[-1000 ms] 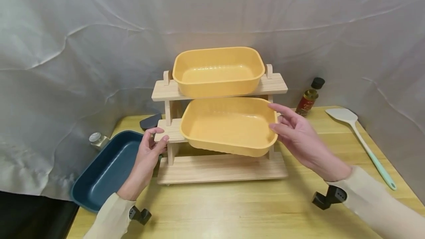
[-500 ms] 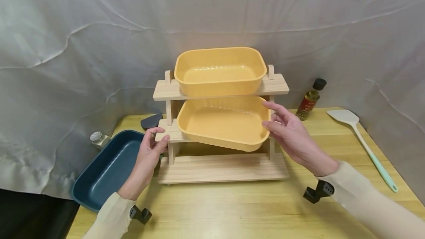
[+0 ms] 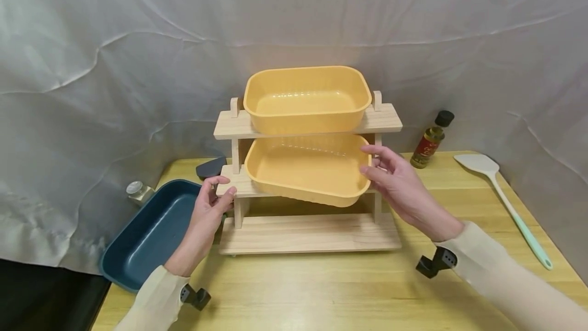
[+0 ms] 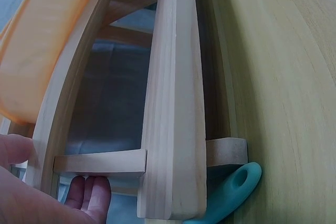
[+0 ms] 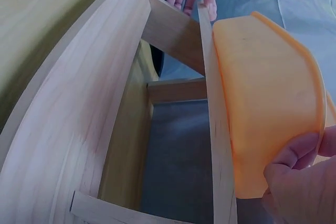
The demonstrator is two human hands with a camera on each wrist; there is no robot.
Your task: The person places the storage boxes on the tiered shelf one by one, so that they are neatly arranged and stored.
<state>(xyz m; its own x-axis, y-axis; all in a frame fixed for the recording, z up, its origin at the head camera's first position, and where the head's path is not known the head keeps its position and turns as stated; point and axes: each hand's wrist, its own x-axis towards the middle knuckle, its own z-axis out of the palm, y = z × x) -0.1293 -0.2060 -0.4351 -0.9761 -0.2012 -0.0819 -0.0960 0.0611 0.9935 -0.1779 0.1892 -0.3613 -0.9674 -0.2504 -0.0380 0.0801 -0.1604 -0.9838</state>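
Observation:
A three-tier wooden rack stands on the table. One yellow rectangular tub sits on its top shelf. A second yellow tub is on the middle shelf, turned askew with its right front corner jutting past the shelf edge. My right hand pinches this tub's right rim between thumb and fingers, seen also in the right wrist view with the tub's orange-looking side. At the other end, my left hand grips the left end of the middle shelf, with fingertips behind the upright.
A dark blue tub lies left of the rack, beside a small clear jar. Behind is a dark grey utensil head; a teal handle pokes out under the rack. An oil bottle and a spatula are at right.
The middle tub has shifted left and back on its shelf, with my right hand moving along at its rim. My left hand has kept its place on the shelf end.

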